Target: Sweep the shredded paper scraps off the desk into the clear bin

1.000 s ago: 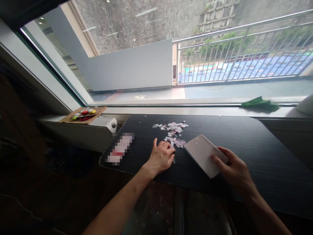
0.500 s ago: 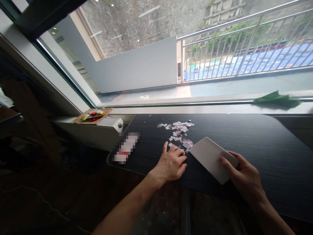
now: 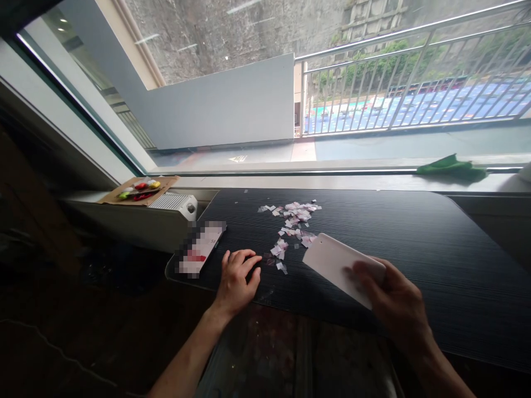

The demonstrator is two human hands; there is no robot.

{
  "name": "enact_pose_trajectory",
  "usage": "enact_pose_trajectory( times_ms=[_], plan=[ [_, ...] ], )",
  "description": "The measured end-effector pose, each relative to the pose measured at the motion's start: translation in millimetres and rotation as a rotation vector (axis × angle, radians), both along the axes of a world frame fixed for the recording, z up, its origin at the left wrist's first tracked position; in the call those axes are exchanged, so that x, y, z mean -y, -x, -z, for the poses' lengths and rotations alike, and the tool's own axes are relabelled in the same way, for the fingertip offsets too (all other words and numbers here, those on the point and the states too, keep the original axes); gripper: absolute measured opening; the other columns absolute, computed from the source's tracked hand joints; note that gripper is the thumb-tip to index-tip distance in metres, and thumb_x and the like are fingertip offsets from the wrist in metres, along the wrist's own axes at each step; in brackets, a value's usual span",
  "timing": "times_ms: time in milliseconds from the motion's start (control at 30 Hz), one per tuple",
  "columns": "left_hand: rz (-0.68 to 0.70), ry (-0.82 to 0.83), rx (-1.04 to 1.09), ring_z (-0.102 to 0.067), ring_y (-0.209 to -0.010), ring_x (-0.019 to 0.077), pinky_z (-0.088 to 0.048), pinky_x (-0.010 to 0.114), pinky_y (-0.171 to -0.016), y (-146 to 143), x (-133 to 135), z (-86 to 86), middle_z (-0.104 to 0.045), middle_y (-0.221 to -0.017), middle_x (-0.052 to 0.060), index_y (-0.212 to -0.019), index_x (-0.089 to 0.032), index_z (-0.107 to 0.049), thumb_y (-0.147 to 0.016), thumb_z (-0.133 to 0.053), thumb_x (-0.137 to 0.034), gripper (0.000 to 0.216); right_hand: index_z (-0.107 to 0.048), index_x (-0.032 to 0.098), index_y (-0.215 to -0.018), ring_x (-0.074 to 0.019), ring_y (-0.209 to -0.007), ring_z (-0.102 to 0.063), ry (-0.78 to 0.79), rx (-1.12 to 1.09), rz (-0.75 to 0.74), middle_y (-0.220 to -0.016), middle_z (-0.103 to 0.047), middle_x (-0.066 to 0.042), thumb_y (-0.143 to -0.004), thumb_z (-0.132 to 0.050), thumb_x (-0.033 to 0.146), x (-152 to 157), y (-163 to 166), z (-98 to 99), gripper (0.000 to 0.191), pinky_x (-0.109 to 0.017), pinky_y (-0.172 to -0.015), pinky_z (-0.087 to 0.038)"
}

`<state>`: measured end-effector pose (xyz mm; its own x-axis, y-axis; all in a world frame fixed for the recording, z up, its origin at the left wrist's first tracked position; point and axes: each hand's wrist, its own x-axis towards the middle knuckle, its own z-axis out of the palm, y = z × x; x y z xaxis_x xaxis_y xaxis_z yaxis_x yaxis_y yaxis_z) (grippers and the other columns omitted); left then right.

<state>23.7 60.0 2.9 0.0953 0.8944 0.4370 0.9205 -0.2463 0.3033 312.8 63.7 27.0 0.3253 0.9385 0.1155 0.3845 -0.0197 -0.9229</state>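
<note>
My right hand (image 3: 392, 301) grips a flat whitish plastic scraper sheet (image 3: 336, 262) by its right end, thumb on top; a small hole shows near its far corner. The sheet's far left edge is close to a pile of small pale pink and white paper or plastic scraps (image 3: 298, 213) on the black table (image 3: 398, 221). To the left of the scraps, my left hand (image 3: 238, 276) is low over the table near its front edge, fingers spread and slightly bent, with nothing in it. A few scraps (image 3: 281, 266) lie just right of its fingertips.
A partly blurred white and red packet (image 3: 203, 249) lies at the table's left end. Beyond it are a white slotted unit with a knob (image 3: 176, 205) and cardboard (image 3: 108, 193) carrying colourful small items. A green cloth (image 3: 452, 167) rests along the window sill.
My left hand has moved left, away from the scraps, uncovering a small cluster of them. My right hand has shifted slightly left with the sheet. The view has turned a little.
</note>
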Motion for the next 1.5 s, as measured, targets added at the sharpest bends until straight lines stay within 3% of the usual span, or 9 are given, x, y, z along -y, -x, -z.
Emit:
enact_pose_trajectory(
  times_ms=[233, 500, 867, 1000, 1133, 1267, 1500],
  plan=[
    [-0.022, -0.101, 0.008, -0.063, -0.104, 0.0249, -0.028, 0.061, -0.112, -5.0, 4.2, 5.9, -0.069, -0.1, 0.006, -0.098, -0.022, -0.069, -0.087, -0.051, -0.018, 0.021, -0.074, 0.023, -0.085, -0.0161, -0.057, -0.062, -0.051, 0.028, -0.183, -0.063, -0.07, 0.002, -0.077, -0.066, 0.048, -0.8, 32.5, -10.4, 0.028, -0.025, -0.056, -0.05],
    [-0.032, -0.095, 0.012, -0.061, -0.108, 0.0261, -0.025, 0.059, -0.115, -6.0, 4.7, 4.2, -0.069, -0.097, 0.005, -0.095, -0.022, -0.069, -0.085, -0.054, -0.018, 0.019, -0.073, 0.025, -0.089, -0.0204, -0.058, -0.068, -0.184, 0.212, -0.139, -0.068, -0.075, -0.001, -0.078, -0.067, 0.048, -2.0, 0.8, -8.3, 0.026, -0.028, -0.056, -0.054],
    [-0.029, -0.106, 0.0, -0.061, -0.109, 0.0271, -0.025, 0.059, -0.114, -5.3, 4.7, 5.9, -0.07, -0.097, 0.005, -0.096, -0.023, -0.069, -0.085, -0.053, -0.019, 0.019, -0.074, 0.024, -0.092, -0.0202, -0.062, -0.068, -0.2, 0.288, -0.122, -0.071, -0.074, -0.002, -0.081, -0.064, 0.047, -11.4, -8.2, -7.3, 0.027, -0.03, -0.061, -0.052],
    [-0.024, -0.107, -0.001, -0.061, -0.108, 0.0272, -0.025, 0.06, -0.114, -5.7, 4.6, 5.7, -0.07, -0.097, 0.006, -0.096, -0.023, -0.069, -0.085, -0.053, -0.018, 0.02, -0.074, 0.024, -0.089, -0.0201, -0.062, -0.068, -0.139, 0.236, -0.17, -0.071, -0.075, -0.001, -0.08, -0.065, 0.048, -4.1, -3.8, -10.1, 0.027, -0.029, -0.059, -0.052],
    [-0.034, -0.096, 0.0, -0.061, -0.109, 0.0269, -0.025, 0.06, -0.114, -6.1, 4.9, 5.2, -0.07, -0.097, 0.005, -0.096, -0.023, -0.069, -0.084, -0.054, -0.018, 0.02, -0.074, 0.023, -0.092, -0.0247, -0.07, -0.069, 0.005, 0.083, -0.086, -0.078, -0.076, -0.004, -0.073, -0.069, 0.054, -3.2, -8.0, -9.6, 0.036, -0.034, -0.064, -0.054],
    [-0.041, -0.081, -0.006, -0.061, -0.11, 0.0266, -0.025, 0.059, -0.115, -6.3, 5.2, 4.2, -0.07, -0.098, 0.005, -0.097, -0.024, -0.069, -0.085, -0.054, -0.019, 0.019, -0.073, 0.021, -0.087, -0.0213, -0.059, -0.065, 0.079, 0.034, -0.061, -0.066, -0.071, -0.002, -0.075, -0.068, 0.052, -13.5, -11.3, -3.6, 0.033, -0.03, -0.052, -0.05],
    [-0.036, -0.07, 0.003, -0.06, -0.111, 0.0267, -0.024, 0.059, -0.115, -6.2, 5.4, 3.4, -0.069, -0.099, 0.005, -0.097, -0.024, -0.068, -0.085, -0.054, -0.019, 0.019, -0.072, 0.019, -0.081, -0.0189, -0.057, -0.063, 0.162, -0.086, -0.169, -0.063, -0.07, -0.001, -0.069, -0.069, 0.049, -20.4, 3.2, 7.6, 0.033, -0.027, -0.047, -0.046]
  ],
)
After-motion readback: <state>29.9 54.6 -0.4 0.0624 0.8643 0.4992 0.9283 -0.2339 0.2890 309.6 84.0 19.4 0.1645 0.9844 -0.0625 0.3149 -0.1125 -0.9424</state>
